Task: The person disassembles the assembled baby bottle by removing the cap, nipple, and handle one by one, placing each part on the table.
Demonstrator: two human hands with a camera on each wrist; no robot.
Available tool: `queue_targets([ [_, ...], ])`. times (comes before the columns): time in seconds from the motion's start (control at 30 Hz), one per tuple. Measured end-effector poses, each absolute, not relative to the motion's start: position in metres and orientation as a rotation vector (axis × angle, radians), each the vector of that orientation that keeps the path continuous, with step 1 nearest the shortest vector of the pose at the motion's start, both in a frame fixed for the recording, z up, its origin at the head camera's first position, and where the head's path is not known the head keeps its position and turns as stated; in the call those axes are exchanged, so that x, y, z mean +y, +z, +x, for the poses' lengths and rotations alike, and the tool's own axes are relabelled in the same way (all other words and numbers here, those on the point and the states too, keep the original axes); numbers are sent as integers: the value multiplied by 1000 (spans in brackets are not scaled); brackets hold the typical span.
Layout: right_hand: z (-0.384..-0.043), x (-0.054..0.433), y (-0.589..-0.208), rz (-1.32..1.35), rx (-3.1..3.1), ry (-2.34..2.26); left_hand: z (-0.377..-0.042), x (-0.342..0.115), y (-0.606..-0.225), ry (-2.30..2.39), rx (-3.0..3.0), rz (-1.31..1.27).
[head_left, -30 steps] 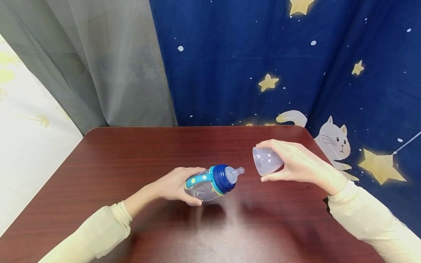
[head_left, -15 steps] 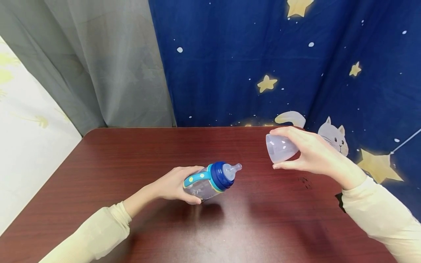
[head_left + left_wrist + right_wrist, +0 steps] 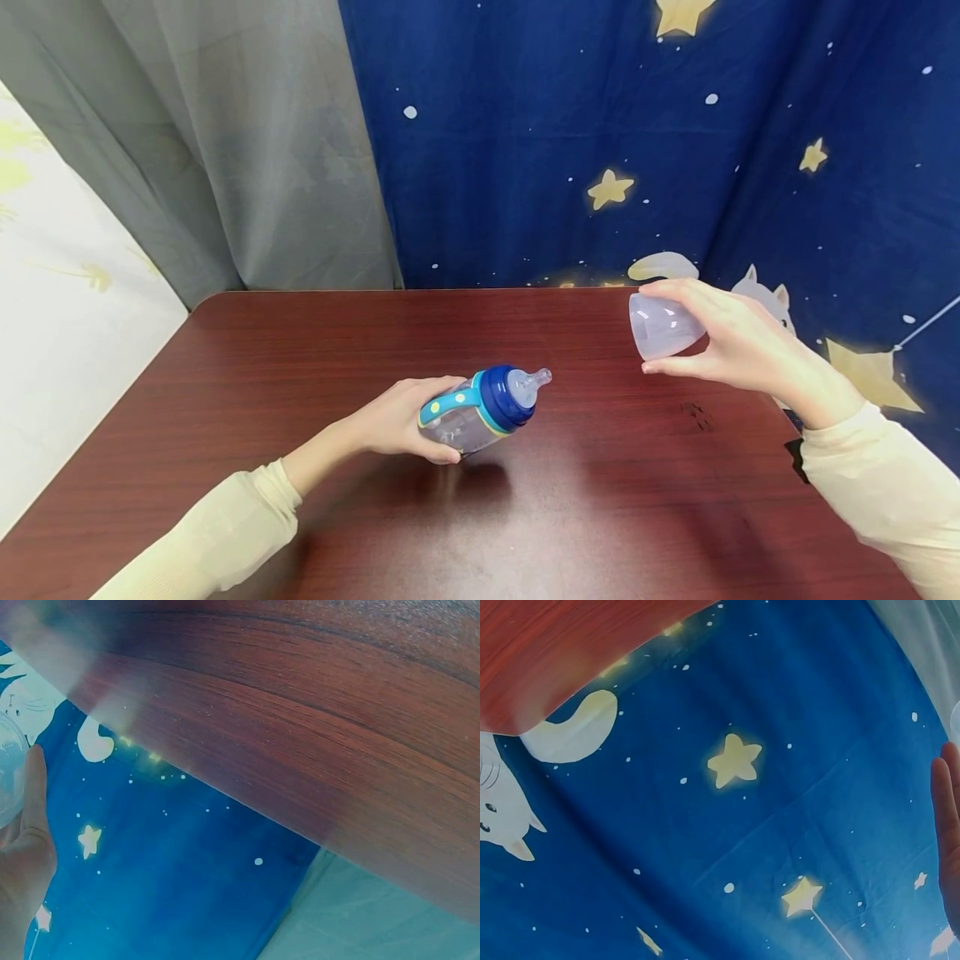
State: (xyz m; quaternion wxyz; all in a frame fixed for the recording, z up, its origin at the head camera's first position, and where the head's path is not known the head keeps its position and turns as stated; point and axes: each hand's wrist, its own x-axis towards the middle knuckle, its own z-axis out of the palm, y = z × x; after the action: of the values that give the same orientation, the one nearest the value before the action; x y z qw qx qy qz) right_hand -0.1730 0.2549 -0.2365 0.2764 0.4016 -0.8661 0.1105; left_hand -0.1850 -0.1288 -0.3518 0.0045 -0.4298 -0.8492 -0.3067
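Observation:
In the head view my left hand grips a clear baby bottle around its body. The bottle is tilted, with its teat pointing right and a little up. It has a dark blue collar and turquoise handles with yellow dots. My right hand holds a translucent bottle cap between thumb and fingers, its mouth facing left, over the far right of the table. Cap and bottle are well apart. Both wrist views catch only part of a hand and a sliver of something clear at the frame edge.
A dark red wooden table spans the lower half of the head view. Behind it hang a grey curtain and a blue curtain printed with stars and a cat. A small dark mark shows on the table below the right hand.
My right hand has moved the cap away from the teat, to the right and toward the table's far edge. The left hand and bottle stay almost where they were.

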Motion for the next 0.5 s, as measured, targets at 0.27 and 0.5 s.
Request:
queue_targets([
  [0.27, -175, 262, -238, 1045, -2320, 267, -186, -128, -352, -973, -2659, -1356],
  [0.5, -176, 267, -242, 1018, -2340, 264, -186, -127, -353, -988, -2662, -1353],
])
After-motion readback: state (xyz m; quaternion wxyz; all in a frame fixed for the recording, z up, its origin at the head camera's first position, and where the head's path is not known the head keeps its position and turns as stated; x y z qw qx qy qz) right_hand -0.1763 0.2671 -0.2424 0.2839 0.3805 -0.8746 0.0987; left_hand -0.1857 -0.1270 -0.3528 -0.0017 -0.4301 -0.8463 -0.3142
